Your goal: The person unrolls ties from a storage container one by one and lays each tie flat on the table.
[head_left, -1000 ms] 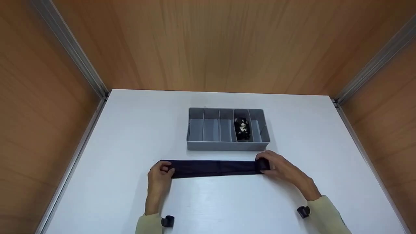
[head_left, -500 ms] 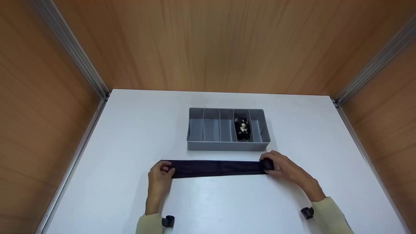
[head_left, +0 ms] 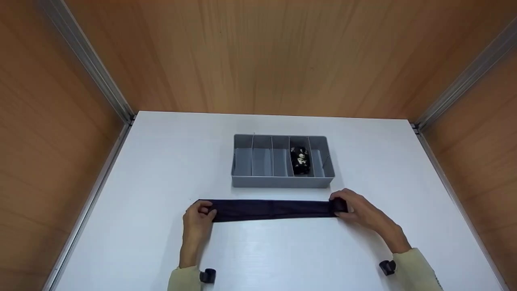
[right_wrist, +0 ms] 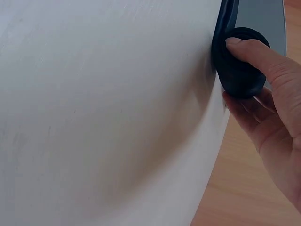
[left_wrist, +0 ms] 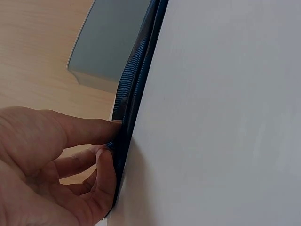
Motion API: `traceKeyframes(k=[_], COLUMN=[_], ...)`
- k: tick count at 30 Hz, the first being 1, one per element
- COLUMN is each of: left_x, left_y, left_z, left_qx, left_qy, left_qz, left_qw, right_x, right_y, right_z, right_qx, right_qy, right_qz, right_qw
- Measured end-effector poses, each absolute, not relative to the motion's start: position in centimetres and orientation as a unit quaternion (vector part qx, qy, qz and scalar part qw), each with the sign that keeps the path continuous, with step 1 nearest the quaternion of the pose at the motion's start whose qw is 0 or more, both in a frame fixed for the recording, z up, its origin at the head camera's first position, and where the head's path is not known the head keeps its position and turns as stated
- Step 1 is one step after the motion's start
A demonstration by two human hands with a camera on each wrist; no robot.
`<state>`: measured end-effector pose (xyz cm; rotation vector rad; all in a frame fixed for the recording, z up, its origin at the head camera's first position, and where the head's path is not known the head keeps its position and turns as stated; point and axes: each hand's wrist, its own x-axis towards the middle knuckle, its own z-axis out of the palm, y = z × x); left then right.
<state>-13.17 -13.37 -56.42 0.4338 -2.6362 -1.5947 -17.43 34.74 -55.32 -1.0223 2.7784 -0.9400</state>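
Note:
A dark navy necktie, finely ribbed in the left wrist view, runs flat from left to right across the white table. My left hand pinches its left end with thumb and finger. At the other end the fabric is wound into a roll, which my right hand grips between thumb and fingers. The roll sits on edge on the table, and the flat stretch leads straight into it. Part of the left end is hidden beneath my fingers.
Just beyond the necktie stands a grey divided box with several compartments. One of them, second from the right, holds a black roll with a pale pattern. A wood-grain panel rises behind the table, with others at both sides.
My right hand has moved steadily rightward with the roll, and the flat stretch of necktie between my hands has grown longer. My left hand has stayed in place.

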Motion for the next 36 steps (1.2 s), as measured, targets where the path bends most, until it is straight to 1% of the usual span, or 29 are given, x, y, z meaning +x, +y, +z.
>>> traceKeyframes(k=[18, 28, 36], left_x=[-13.4, -13.3, -13.2], left_y=[-13.4, -13.4, -13.4], left_z=[-56.6, -56.5, -56.5], left_qx=[0.144, 0.144, 0.138], left_qy=[-0.846, -0.847, -0.846], left_qz=[-0.513, -0.512, -0.514], left_qw=[0.008, 0.012, 0.014], right_x=[-17.1, -16.7, -16.5], right_y=[36.4, 37.3, 37.8], right_z=[-55.2, -55.2, -54.8], right_qx=[-0.298, -0.308, -0.287], right_qy=[0.906, 0.901, 0.906], right_qz=[-0.298, -0.305, -0.311], right_qw=[0.024, 0.008, 0.026])
